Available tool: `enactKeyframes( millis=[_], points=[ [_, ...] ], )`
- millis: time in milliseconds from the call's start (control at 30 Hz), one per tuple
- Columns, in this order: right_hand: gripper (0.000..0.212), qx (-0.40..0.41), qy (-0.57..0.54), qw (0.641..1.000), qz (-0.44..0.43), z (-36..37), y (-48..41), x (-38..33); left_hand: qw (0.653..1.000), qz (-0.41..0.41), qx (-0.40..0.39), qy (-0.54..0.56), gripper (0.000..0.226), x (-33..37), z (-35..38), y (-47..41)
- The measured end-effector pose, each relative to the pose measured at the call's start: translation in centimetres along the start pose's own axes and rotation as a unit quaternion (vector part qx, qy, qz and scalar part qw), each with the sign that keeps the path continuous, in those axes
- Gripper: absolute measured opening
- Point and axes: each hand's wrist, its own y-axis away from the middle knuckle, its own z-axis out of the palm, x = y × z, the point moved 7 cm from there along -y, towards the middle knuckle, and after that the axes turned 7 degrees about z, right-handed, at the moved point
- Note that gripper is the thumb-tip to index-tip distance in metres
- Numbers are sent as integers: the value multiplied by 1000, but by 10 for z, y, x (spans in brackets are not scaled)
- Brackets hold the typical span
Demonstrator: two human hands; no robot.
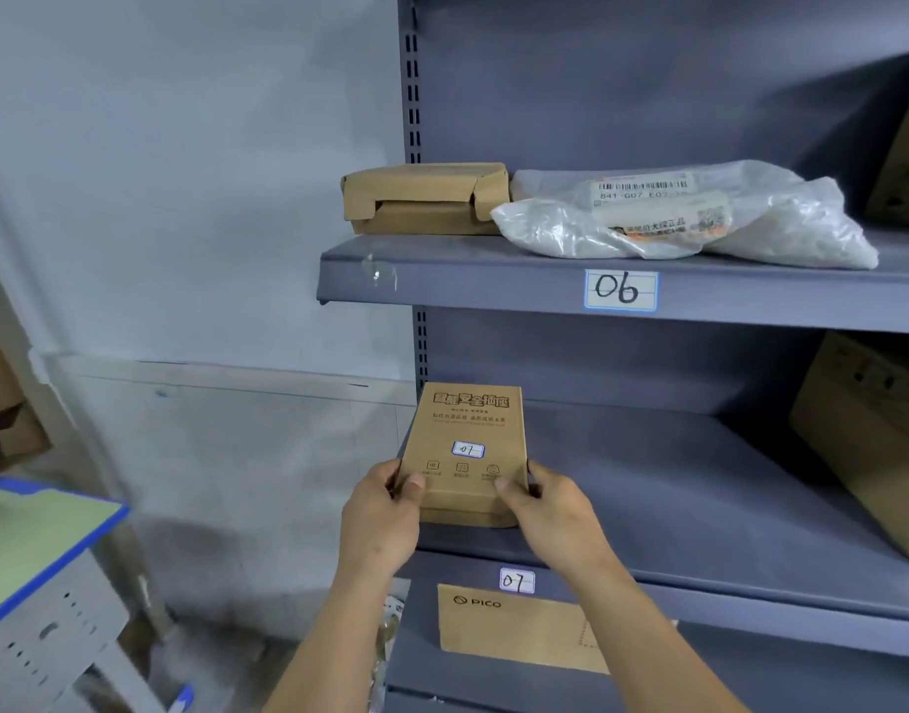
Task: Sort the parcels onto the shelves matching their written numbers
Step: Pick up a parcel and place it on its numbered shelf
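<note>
While pinched at its near end by both hands, held low in the centre of the frame: small brown box [465,434], written 07 sticker [468,449] facing up. Left hand [378,522] clamped on the near left corner, right hand [555,517] on the near right corner, thumbs on top, fingers curled round the sides; equally near, neither leading. Long axis pointing away from the hands, up the frame, into the 07 shelf [673,496]. Far end over the shelf's left part; resting or lifted, cannot tell. Just below, on the shelf lip, 07 tag [516,581], matching the sticker. Next, probably: push straight forward along that axis, then let go. Same shelf, right edge of frame: large carton [874,440], well apart from the box. Higher up, 06 shelf [442,280] with 06 tag [620,289], holding a flat cardboard parcel [424,198] at left, touching a white plastic bag [689,213] beside it. Bottom centre, under the 07 lip: PICO carton [514,630].
</note>
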Motion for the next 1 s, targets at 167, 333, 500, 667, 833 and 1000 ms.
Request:
enactKeyframes(
  millis=[167,333,500,667,833,1000],
  points=[
    [21,8,14,1000,-9,4,-19,-1,1000,-6,5,-7,20,-1,3,-18],
    [25,12,16,1000,-17,5,-33,-4,1000,2,1,7,22,8,9,-29],
    [27,18,10,1000,-7,1,-45,-3,1000,-3,-3,12,24,8,17,-41],
    [24,16,-5,1000,1,1,-58,-7,1000,-13,-2,-5,28,3,20,-56],
    [25,11,-4,1000,5,2,-62,-7,1000,-20,4,-12,26,3,20,-57],
    [24,8,-12,1000,9,2,-58,-9,999,-37,14,-14,27,6,20,-53]
  ],
)
